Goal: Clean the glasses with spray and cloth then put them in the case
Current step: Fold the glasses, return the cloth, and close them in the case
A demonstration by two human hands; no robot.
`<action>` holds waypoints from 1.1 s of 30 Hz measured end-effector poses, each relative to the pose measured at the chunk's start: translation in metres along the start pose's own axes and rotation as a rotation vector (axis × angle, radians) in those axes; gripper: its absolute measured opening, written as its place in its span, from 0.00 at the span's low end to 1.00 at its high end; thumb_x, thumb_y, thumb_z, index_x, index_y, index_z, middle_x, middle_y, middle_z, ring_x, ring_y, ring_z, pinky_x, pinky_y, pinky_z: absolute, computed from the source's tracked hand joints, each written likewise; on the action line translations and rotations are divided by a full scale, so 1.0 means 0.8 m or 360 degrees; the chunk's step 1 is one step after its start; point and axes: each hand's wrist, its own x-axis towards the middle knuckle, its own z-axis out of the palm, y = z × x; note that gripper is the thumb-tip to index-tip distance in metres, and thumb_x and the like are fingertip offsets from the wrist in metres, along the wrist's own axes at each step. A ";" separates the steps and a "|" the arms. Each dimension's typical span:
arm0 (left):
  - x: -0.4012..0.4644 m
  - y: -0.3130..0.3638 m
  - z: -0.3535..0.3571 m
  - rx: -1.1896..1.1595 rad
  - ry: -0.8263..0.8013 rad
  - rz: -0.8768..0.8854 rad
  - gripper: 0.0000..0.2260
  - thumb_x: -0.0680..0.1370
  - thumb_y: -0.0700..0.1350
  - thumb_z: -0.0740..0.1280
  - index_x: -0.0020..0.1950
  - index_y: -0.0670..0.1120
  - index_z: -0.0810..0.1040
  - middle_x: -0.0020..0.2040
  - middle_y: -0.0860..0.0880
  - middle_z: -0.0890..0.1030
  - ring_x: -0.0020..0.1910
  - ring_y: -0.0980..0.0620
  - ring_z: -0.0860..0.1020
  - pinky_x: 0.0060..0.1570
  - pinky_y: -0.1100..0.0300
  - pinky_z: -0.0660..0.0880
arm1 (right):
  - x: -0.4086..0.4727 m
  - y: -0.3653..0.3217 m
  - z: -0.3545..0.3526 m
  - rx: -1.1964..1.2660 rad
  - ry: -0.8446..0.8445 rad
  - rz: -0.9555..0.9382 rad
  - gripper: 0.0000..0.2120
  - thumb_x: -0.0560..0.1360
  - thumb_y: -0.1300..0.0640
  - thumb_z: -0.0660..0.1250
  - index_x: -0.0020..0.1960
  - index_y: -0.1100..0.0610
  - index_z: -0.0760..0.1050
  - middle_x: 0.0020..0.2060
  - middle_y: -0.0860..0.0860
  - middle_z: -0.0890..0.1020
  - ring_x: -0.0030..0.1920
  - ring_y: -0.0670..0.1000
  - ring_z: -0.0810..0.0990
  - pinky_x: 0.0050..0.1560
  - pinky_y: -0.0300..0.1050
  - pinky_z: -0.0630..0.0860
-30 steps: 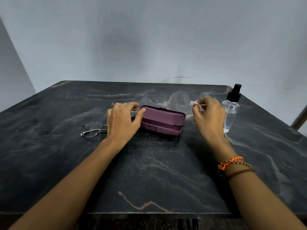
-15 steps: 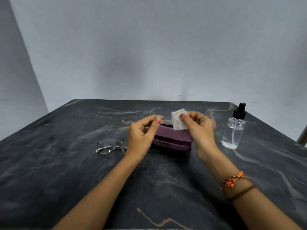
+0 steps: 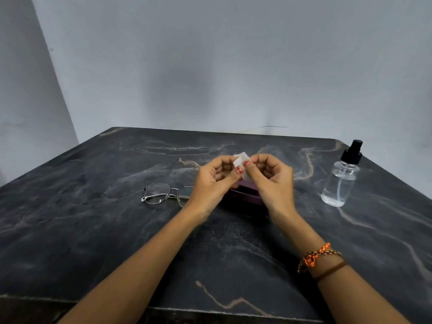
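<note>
Both hands meet above the middle of the table and pinch a small white cloth point(image 3: 240, 159) between them. My left hand point(image 3: 214, 181) grips its left side, my right hand point(image 3: 272, 181) its right side. Under and behind the hands lies the purple glasses case point(image 3: 245, 195), shut and mostly hidden. Thin metal-framed glasses point(image 3: 167, 194) lie flat on the table to the left of my left hand, untouched. A clear spray bottle point(image 3: 340, 181) with a black pump top stands upright at the right, apart from my right hand.
The dark marble table point(image 3: 93, 230) has its front edge near the bottom of the view and its far edge against a grey wall point(image 3: 210, 66). A thin wire point(image 3: 264, 127) lies at the far edge.
My left hand left the case and came up to join the right on the cloth. The right hand carried the cloth from beside the bottle to above the case.
</note>
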 end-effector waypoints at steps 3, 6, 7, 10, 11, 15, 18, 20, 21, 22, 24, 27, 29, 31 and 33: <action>0.000 -0.001 -0.001 0.0056 0.0049 0.0060 0.09 0.70 0.39 0.69 0.47 0.50 0.78 0.40 0.54 0.82 0.39 0.61 0.80 0.37 0.68 0.77 | -0.001 0.001 0.000 0.0030 -0.0070 -0.0003 0.07 0.72 0.64 0.67 0.40 0.53 0.78 0.36 0.49 0.81 0.39 0.47 0.80 0.42 0.40 0.78; 0.000 0.000 -0.003 0.0102 0.0096 0.0150 0.07 0.73 0.36 0.68 0.45 0.47 0.78 0.39 0.53 0.82 0.38 0.60 0.79 0.37 0.68 0.77 | -0.003 0.001 0.000 0.0064 -0.0125 -0.0072 0.06 0.72 0.63 0.67 0.41 0.53 0.78 0.35 0.46 0.82 0.37 0.43 0.81 0.38 0.35 0.77; 0.000 0.000 -0.003 0.0095 0.0110 0.0153 0.06 0.73 0.35 0.67 0.45 0.46 0.78 0.37 0.54 0.82 0.37 0.61 0.79 0.37 0.69 0.76 | -0.003 0.001 0.000 0.0068 -0.0131 -0.0090 0.06 0.72 0.63 0.67 0.41 0.53 0.78 0.34 0.45 0.82 0.36 0.42 0.80 0.38 0.34 0.76; 0.002 0.001 -0.003 0.0043 0.0176 0.0078 0.07 0.75 0.34 0.64 0.43 0.45 0.77 0.35 0.53 0.81 0.33 0.61 0.78 0.33 0.70 0.74 | -0.003 0.002 0.000 0.0041 -0.0072 -0.0110 0.08 0.73 0.62 0.66 0.40 0.50 0.76 0.32 0.42 0.81 0.35 0.39 0.79 0.37 0.32 0.74; 0.003 0.002 -0.003 0.0016 0.0208 0.0038 0.08 0.76 0.34 0.63 0.42 0.45 0.77 0.34 0.53 0.81 0.33 0.60 0.78 0.32 0.69 0.74 | -0.002 0.003 -0.001 0.0034 -0.0025 -0.0100 0.08 0.74 0.62 0.65 0.40 0.49 0.75 0.33 0.43 0.80 0.35 0.39 0.78 0.37 0.32 0.74; 0.009 0.004 -0.011 -0.0121 0.0403 -0.0075 0.10 0.76 0.33 0.60 0.39 0.45 0.76 0.28 0.56 0.80 0.29 0.60 0.76 0.27 0.68 0.73 | 0.003 0.009 -0.007 0.0022 0.0178 0.0028 0.07 0.75 0.61 0.64 0.40 0.51 0.74 0.35 0.47 0.78 0.37 0.43 0.76 0.39 0.39 0.75; 0.012 0.005 -0.021 -0.0138 0.0581 -0.0116 0.12 0.76 0.33 0.60 0.38 0.46 0.76 0.28 0.56 0.80 0.29 0.62 0.77 0.30 0.65 0.74 | 0.006 0.010 -0.013 0.0038 0.0354 0.0136 0.07 0.75 0.61 0.64 0.40 0.50 0.73 0.34 0.47 0.78 0.31 0.39 0.77 0.33 0.35 0.76; 0.013 0.002 -0.024 -0.0008 0.0665 -0.0128 0.10 0.77 0.34 0.61 0.40 0.47 0.76 0.32 0.55 0.81 0.32 0.62 0.78 0.34 0.63 0.75 | 0.006 0.011 -0.017 -0.0042 0.0420 0.0182 0.09 0.74 0.61 0.65 0.41 0.48 0.72 0.31 0.48 0.77 0.27 0.40 0.76 0.33 0.37 0.77; 0.014 0.000 -0.026 0.0092 0.0691 -0.0129 0.10 0.77 0.35 0.62 0.41 0.49 0.75 0.34 0.53 0.80 0.33 0.60 0.78 0.35 0.62 0.75 | 0.006 0.011 -0.018 -0.0119 0.0429 0.0196 0.10 0.74 0.61 0.65 0.42 0.47 0.70 0.29 0.47 0.77 0.26 0.42 0.76 0.35 0.41 0.78; 0.014 -0.003 -0.027 0.0194 0.0712 -0.0125 0.10 0.76 0.35 0.63 0.42 0.50 0.74 0.35 0.52 0.80 0.34 0.58 0.77 0.37 0.59 0.75 | 0.005 0.011 -0.020 -0.0193 0.0423 0.0206 0.11 0.73 0.61 0.65 0.42 0.46 0.69 0.27 0.47 0.76 0.26 0.44 0.77 0.37 0.44 0.78; 0.016 -0.006 -0.031 0.0355 0.0746 -0.0083 0.10 0.75 0.35 0.65 0.42 0.51 0.72 0.34 0.50 0.78 0.34 0.58 0.76 0.39 0.55 0.75 | 0.004 0.011 -0.023 -0.0321 0.0384 0.0217 0.12 0.72 0.61 0.66 0.43 0.45 0.68 0.26 0.47 0.77 0.28 0.48 0.78 0.39 0.47 0.77; 0.020 -0.005 -0.037 0.0524 0.0685 -0.0009 0.12 0.75 0.34 0.66 0.39 0.51 0.76 0.37 0.52 0.78 0.36 0.58 0.76 0.42 0.57 0.75 | 0.006 0.012 -0.029 -0.0570 0.0301 0.0178 0.10 0.70 0.62 0.66 0.45 0.49 0.69 0.29 0.51 0.79 0.32 0.54 0.80 0.38 0.46 0.75; 0.021 -0.007 -0.036 0.0691 0.0568 -0.0032 0.10 0.75 0.34 0.66 0.41 0.49 0.80 0.40 0.52 0.80 0.40 0.55 0.77 0.44 0.59 0.75 | 0.008 0.013 -0.033 -0.0827 0.0214 0.0087 0.08 0.69 0.64 0.65 0.42 0.51 0.72 0.26 0.49 0.77 0.29 0.50 0.76 0.35 0.41 0.72; 0.023 -0.010 -0.035 0.0831 0.0490 -0.0064 0.08 0.76 0.34 0.65 0.47 0.45 0.82 0.43 0.50 0.81 0.42 0.54 0.77 0.46 0.58 0.75 | 0.010 0.014 -0.037 -0.0996 0.0151 0.0040 0.09 0.68 0.66 0.63 0.38 0.52 0.75 0.23 0.48 0.72 0.25 0.47 0.69 0.30 0.37 0.67; 0.023 -0.013 -0.035 0.0886 0.0462 -0.0081 0.08 0.76 0.34 0.64 0.50 0.42 0.82 0.45 0.50 0.81 0.41 0.54 0.77 0.46 0.58 0.75 | 0.012 0.015 -0.041 -0.1033 0.0118 0.0107 0.10 0.68 0.66 0.62 0.37 0.53 0.78 0.22 0.48 0.71 0.24 0.45 0.67 0.28 0.36 0.64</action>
